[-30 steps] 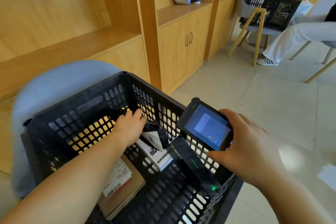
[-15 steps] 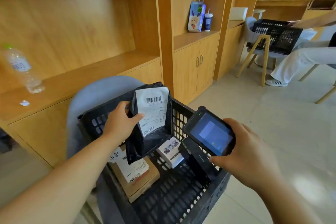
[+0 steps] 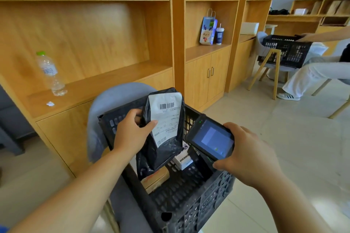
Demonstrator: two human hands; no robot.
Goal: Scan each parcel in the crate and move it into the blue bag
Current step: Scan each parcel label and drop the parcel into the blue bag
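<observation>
My left hand (image 3: 132, 132) grips a black plastic parcel (image 3: 161, 149) by its left edge and holds it upright above the black crate (image 3: 208, 200). Its white barcode label (image 3: 166, 117) faces me. My right hand (image 3: 246, 155) holds a handheld scanner (image 3: 210, 138) just right of the parcel, screen lit and turned up toward me. Low in the crate lie a brown cardboard box (image 3: 157, 178) and a small white box (image 3: 182, 161), both partly hidden by the parcel. No blue bag is in view.
The crate rests on a grey chair (image 3: 113, 96) in front of wooden shelving. A water bottle (image 3: 50, 73) stands on the low shelf at left. At far right another person sits by a second black crate (image 3: 286, 51). Tiled floor (image 3: 284, 128) stretches out on the right.
My left hand has taken the black parcel out of the crate and raised it upright with the label toward me. The scanner in my right hand has come closer to the parcel.
</observation>
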